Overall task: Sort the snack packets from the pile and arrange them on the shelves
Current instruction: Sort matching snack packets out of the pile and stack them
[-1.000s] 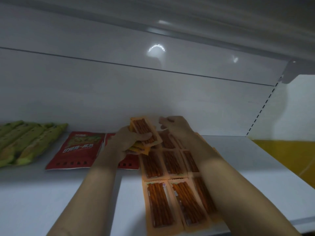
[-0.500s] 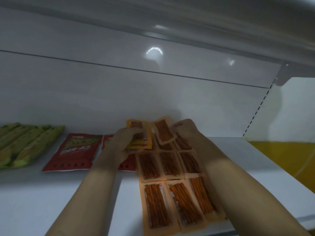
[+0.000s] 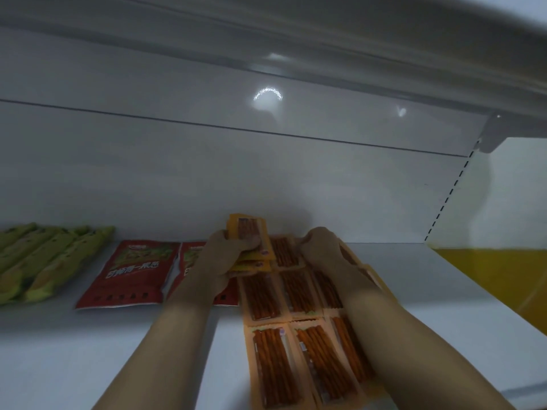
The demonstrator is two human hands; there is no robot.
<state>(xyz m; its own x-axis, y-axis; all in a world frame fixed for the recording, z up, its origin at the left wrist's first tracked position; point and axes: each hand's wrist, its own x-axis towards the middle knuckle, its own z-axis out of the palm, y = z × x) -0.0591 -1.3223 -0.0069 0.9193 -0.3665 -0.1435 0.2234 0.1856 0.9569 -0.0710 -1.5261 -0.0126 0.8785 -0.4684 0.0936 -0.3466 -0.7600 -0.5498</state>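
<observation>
Your orange stick-snack packets (image 3: 313, 362) sit in rows on the shelf (image 3: 59, 350), running up to your fingers. Left hand (image 3: 219, 261) grips a small stack (image 3: 250, 232); right hand (image 3: 322, 250) curls onto the back row beside it, can't tell if it's pinching.

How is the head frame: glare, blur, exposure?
Head view: dim, underexposed; an arc of glare on the back panel; the upper shelf streaked by motion blur; red packets and the orange packets in the left hand soft, print barely legible.
</observation>
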